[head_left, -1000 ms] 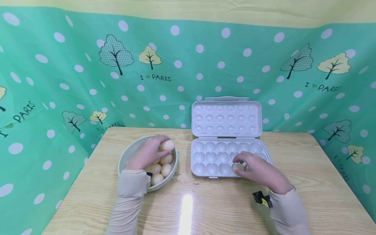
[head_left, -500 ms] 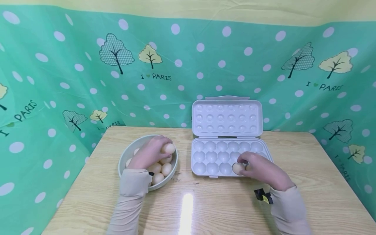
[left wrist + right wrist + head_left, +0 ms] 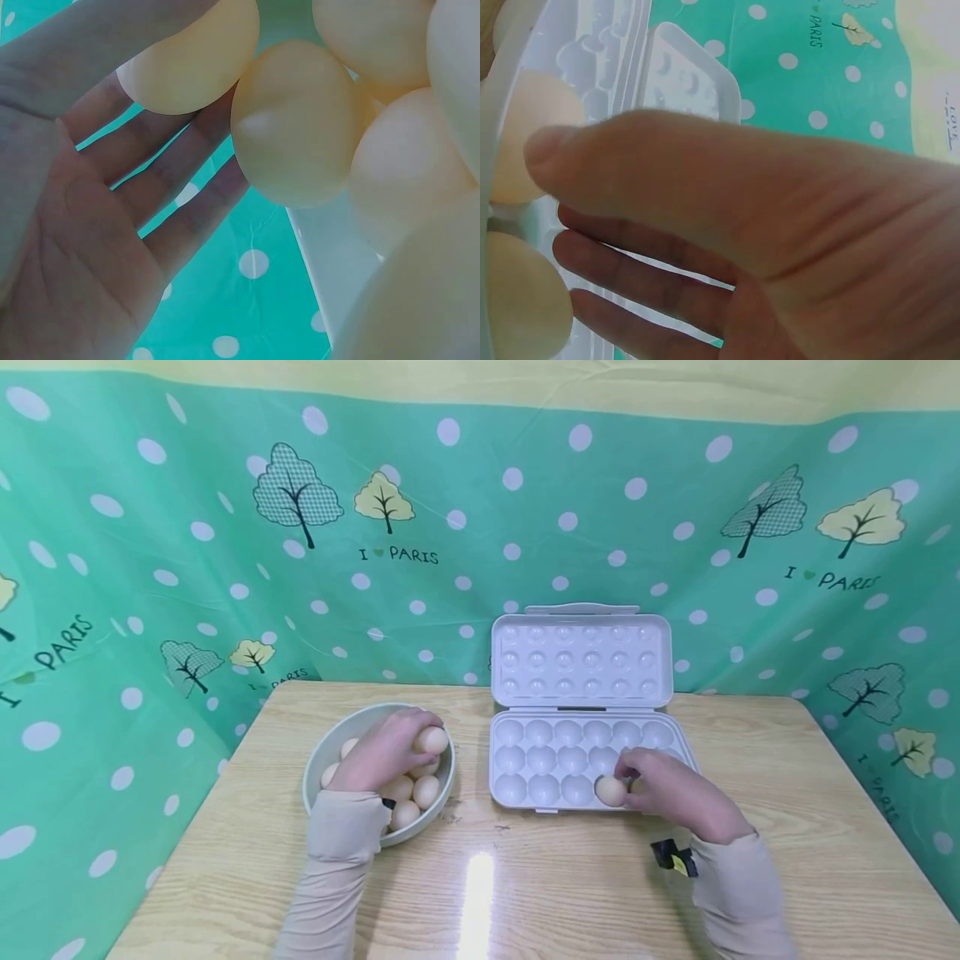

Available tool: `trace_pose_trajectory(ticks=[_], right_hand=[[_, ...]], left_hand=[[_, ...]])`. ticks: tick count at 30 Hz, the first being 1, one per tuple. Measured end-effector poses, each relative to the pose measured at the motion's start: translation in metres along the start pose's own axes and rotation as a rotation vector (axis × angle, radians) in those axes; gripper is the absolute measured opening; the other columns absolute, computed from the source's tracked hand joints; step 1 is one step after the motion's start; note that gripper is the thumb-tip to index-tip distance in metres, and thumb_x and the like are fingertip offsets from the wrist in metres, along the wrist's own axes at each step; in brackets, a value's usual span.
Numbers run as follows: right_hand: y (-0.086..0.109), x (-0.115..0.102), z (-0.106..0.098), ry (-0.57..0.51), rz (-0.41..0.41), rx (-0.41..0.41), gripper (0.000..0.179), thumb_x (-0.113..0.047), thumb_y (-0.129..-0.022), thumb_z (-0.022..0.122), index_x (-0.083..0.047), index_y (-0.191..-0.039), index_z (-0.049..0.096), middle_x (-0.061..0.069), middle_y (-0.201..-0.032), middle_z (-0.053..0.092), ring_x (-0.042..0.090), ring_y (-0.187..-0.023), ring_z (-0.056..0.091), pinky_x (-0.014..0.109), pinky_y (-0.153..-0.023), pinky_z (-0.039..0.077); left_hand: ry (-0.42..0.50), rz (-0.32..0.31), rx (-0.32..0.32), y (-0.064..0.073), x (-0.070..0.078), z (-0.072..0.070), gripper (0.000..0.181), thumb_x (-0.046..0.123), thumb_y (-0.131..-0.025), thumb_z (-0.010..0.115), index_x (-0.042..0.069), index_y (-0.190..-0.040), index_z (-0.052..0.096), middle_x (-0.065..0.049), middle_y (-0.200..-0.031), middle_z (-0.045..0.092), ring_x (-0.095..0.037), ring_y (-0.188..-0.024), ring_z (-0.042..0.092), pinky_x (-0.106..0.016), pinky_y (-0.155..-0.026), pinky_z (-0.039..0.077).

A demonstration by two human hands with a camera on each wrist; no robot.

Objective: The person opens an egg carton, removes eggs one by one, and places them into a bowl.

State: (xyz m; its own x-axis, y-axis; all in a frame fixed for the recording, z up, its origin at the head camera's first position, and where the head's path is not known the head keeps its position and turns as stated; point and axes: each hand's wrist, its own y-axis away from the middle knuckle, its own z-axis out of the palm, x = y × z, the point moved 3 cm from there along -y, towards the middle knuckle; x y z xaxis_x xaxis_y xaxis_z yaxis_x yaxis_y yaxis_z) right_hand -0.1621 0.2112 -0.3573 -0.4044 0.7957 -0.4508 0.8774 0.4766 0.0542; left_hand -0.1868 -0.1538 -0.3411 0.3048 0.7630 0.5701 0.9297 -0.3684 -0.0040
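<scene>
At the right side of the pale bowl (image 3: 324,752), my left hand (image 3: 384,750) holds an egg (image 3: 432,741) between thumb and fingers. In the left wrist view the thumb lies across that egg (image 3: 199,64), and another egg (image 3: 296,124) is close to the fingertips. Several more eggs (image 3: 426,792) lie in the bowl. Over the front row of the egg box (image 3: 543,760), my right hand (image 3: 667,787) has its fingers parted beside an egg (image 3: 611,791) seated in a cup. A second egg (image 3: 637,786) is partly hidden by this hand; the right wrist view shows both eggs, with the thumb overlapping one.
The egg box's lid (image 3: 582,660) stands raised at the back, against the green dotted curtain (image 3: 420,627). Both the bowl and the box rest on a wooden table (image 3: 525,877). A black band piece (image 3: 673,857) hangs at the right wrist.
My right hand has drawn slightly right, its fingertips off the egg, which stays in its cup. My left hand has lowered a little with its egg.
</scene>
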Motion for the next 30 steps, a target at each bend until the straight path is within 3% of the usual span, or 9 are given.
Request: trace_pose_trajectory(ticks=[2,3,9,18,24,30], right_hand=[[0.000,0.001,0.000,0.000,-0.008,0.009,0.017,-0.003,-0.073,0.079,-0.009,-0.083,0.066,0.000,-0.080,0.064,0.016,-0.073,0.056,0.030,-0.065,0.049],[0.000,0.002,0.001,0.002,-0.013,0.012,0.017,-0.003,-0.072,0.079,-0.009,-0.082,0.066,0.000,-0.079,0.064,0.016,-0.072,0.056,0.030,-0.065,0.049],[-0.003,0.006,0.006,-0.003,0.001,0.010,0.014,-0.009,-0.076,0.078,-0.010,-0.082,0.065,-0.002,-0.075,0.061,0.014,-0.068,0.052,0.026,-0.062,0.045],[-0.008,0.005,0.011,0.009,0.026,0.006,0.016,-0.009,-0.075,0.078,-0.009,-0.084,0.065,-0.002,-0.075,0.057,0.014,-0.069,0.048,0.029,-0.064,0.042],[-0.012,0.005,0.013,0.013,0.047,0.012,0.022,-0.016,-0.076,0.082,-0.008,-0.090,0.068,-0.002,-0.078,0.057,0.014,-0.071,0.048,0.030,-0.066,0.044],[-0.015,0.005,0.015,0.021,0.042,0.021,0.017,-0.016,-0.076,0.080,-0.011,-0.084,0.066,-0.003,-0.072,0.053,0.013,-0.068,0.046,0.028,-0.062,0.040]], left_hand=[[-0.017,0.014,0.001,0.000,0.000,0.000,0.013,0.012,-0.086,0.074,0.018,-0.097,0.070,0.005,-0.087,0.065,-0.015,-0.084,0.059,-0.034,-0.085,0.050],[-0.111,0.086,0.029,-0.001,0.002,0.000,0.019,0.008,-0.083,0.077,0.018,-0.097,0.070,0.007,-0.087,0.064,-0.014,-0.084,0.057,-0.034,-0.084,0.049],[-0.150,0.122,0.015,-0.004,0.002,0.002,0.019,0.008,-0.082,0.080,0.017,-0.095,0.069,0.007,-0.086,0.065,-0.013,-0.083,0.057,-0.034,-0.083,0.049],[-0.073,0.061,0.019,-0.001,0.000,0.003,0.020,0.007,-0.082,0.077,0.020,-0.097,0.071,0.008,-0.089,0.065,-0.013,-0.084,0.058,-0.033,-0.084,0.050],[-0.138,0.106,0.024,-0.002,0.002,0.001,0.023,0.009,-0.082,0.079,0.017,-0.101,0.070,0.006,-0.093,0.065,-0.014,-0.089,0.058,-0.034,-0.087,0.050],[-0.129,0.103,0.015,-0.003,0.001,0.002,0.023,0.009,-0.082,0.079,0.017,-0.102,0.071,0.006,-0.095,0.065,-0.015,-0.091,0.058,-0.035,-0.088,0.050]])
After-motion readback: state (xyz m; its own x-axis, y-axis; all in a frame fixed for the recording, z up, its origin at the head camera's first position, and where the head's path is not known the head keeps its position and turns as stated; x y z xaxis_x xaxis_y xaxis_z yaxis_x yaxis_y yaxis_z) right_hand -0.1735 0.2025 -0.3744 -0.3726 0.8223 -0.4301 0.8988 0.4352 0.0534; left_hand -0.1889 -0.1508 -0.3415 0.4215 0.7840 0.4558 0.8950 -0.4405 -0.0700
